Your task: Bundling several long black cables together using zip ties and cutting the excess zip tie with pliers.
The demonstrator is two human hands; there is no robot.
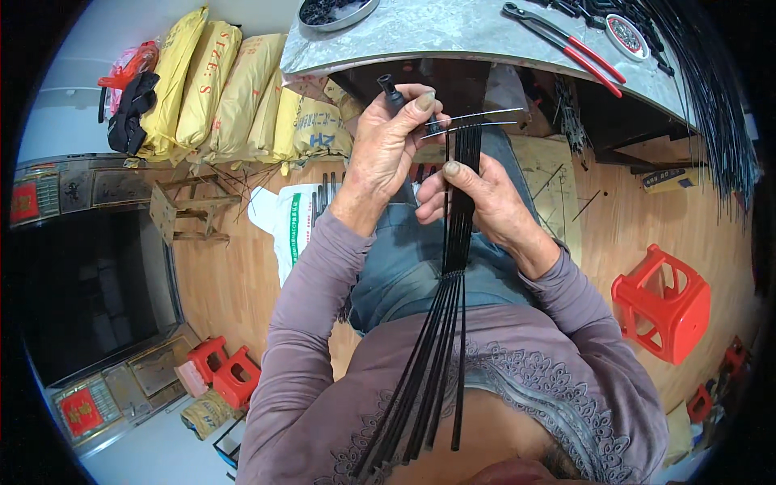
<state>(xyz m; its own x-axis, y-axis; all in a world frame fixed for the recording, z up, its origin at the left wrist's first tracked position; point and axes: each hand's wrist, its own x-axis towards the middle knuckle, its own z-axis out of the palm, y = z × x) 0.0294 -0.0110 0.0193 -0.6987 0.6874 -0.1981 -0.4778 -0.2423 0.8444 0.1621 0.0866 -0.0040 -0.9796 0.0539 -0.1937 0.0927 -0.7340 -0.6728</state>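
Note:
My left hand (380, 149) is closed around a small black tubular piece (390, 89), its flared end sticking up past the fingers. My right hand (495, 198) grips a flat bundle of thin black rods (457, 242), thumb in front and fingers curled behind. Two thin metal wires (503, 115) cross the top of the bundle and reach toward my left fingertips. Lower down, a woven band (453, 275) ties the rods, and below it they fan out over my chest. Where the left fingers meet the wires is partly hidden.
On the grey worktop (453, 28) lie red-handled pliers (566, 50), a round dish (627, 37) of small parts and a bowl (338, 14) of black bits. Long black rods (719, 121) hang off its right side. Yellow sacks (206, 89), a wooden frame (194, 206) and a red stool (667, 303) surround me.

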